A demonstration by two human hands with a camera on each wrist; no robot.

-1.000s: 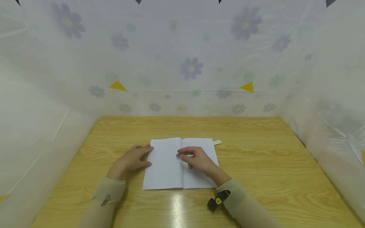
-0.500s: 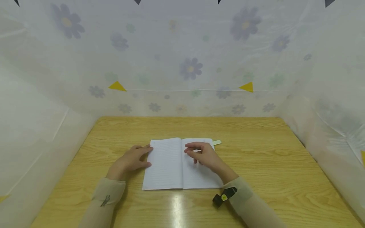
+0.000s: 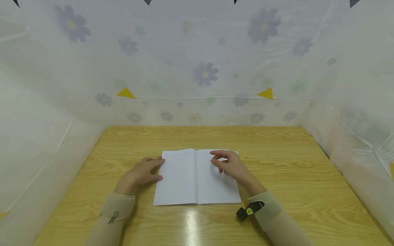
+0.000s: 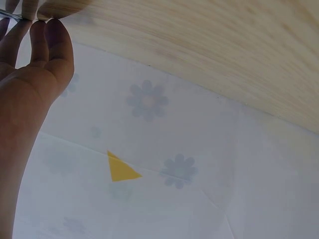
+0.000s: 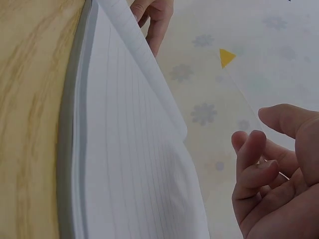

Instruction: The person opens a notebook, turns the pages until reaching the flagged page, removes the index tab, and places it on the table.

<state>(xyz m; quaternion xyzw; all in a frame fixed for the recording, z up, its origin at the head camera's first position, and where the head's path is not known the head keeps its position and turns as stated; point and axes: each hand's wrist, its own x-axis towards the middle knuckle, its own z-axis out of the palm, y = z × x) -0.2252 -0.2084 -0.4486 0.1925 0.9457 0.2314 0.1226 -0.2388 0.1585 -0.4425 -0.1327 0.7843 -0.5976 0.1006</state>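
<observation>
An open notebook with white lined pages lies flat on the wooden table in the head view. My left hand rests at its left edge, thumb and index fingertips touching the left page's margin, spread apart. In the left wrist view, the fingers of the left hand reach down to the table at the notebook's edge. Above the right page hovers my right hand, its fingers loosely bent and holding nothing. The right wrist view has the right hand apart from the notebook's pages.
A pale tab sticks out past the notebook's upper right corner, partly behind the right hand. The wooden table is enclosed by a flower-printed curtain at the back and sides. Yellow triangles mark the curtain.
My right hand has moved rightward and slightly away from me, from the notebook's centre fold to over the right page's outer part. The left hand has stayed still.
</observation>
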